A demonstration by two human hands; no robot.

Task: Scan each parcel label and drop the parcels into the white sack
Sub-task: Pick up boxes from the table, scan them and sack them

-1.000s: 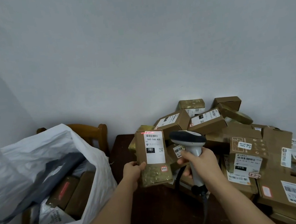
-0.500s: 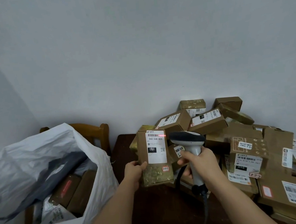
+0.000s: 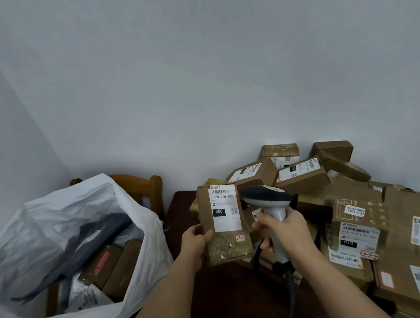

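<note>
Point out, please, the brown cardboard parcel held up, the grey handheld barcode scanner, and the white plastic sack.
Brown cardboard parcel [image 3: 205, 210]: head view, bare cardboard left of label.
Grey handheld barcode scanner [image 3: 266, 195]: head view, dark head.
White plastic sack [image 3: 62, 206]: head view, rear wall.

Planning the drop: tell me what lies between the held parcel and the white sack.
In the head view, only a bare strip of dark table separates the parcel in the left hand from the sack.
</note>
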